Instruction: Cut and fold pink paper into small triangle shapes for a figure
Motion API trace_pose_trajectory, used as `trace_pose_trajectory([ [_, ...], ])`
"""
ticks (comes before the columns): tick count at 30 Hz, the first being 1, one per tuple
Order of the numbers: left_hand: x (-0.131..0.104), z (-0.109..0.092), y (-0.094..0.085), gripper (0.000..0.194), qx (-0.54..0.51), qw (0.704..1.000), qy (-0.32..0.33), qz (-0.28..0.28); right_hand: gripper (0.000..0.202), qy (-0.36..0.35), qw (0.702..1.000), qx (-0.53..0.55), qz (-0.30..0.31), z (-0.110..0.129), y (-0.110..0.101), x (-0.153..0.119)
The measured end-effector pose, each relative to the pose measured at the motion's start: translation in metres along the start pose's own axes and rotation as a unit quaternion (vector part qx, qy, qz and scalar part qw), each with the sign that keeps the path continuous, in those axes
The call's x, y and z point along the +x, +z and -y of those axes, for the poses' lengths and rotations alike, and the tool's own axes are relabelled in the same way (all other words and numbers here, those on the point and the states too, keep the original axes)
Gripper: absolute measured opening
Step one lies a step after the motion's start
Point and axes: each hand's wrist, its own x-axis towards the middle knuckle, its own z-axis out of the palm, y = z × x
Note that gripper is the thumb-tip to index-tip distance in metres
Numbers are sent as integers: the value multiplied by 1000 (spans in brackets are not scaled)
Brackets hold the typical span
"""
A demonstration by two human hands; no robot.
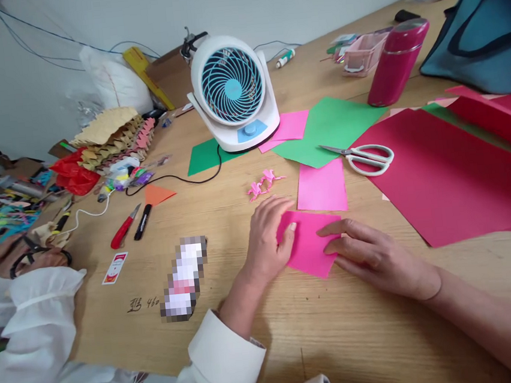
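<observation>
A bright pink sheet of paper (310, 243) lies between my two hands, low over the wooden table. My left hand (269, 238) grips its left side, with the thumb on top and the fingers at the far edge. On the right edge, my right hand (374, 252) pinches the sheet, two fingertips on top and the thumb hidden. Just beyond the left fingers sit small folded pink paper figures (264, 183). A lighter pink sheet (321, 186) lies behind the held one. White-handled scissors (370, 159) rest partly on green paper (328, 127) and large red sheets (443, 167).
A white fan (233, 91) stands at the back, its cord running left. A phone (185, 278), a red-handled knife (124, 228) and a black pen-like object (143, 222) lie left. A co-worker's hand (47, 258) holds black scissors. A pink bottle (399, 63) stands back right.
</observation>
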Motion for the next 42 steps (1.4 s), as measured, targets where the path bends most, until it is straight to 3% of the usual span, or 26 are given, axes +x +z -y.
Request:
trace_pose_trajectory([
  [4,-1,1,6,38,-4,992,-12,122,18,-3,1000,15,19,0,3,-1],
  [9,-3,7,9,18,25,988,-43,148,19,9,998,30,48,1,2,-3],
  [16,-2,8,8,11,0,981,-40,188,25,48,990,75,112,-4,-2,-3],
  [21,-2,6,8,11,-23,982,-35,185,25,103,982,128,93,-13,-5,-1],
  [26,-1,4,6,16,-28,984,-40,174,22,110,973,157,125,-16,-9,1],
  [33,-1,5,6,26,0,985,-44,166,19,172,960,164,151,-13,-13,1],
  [42,-1,-1,8,32,-46,983,-43,173,15,164,962,180,126,-16,-15,3],
])
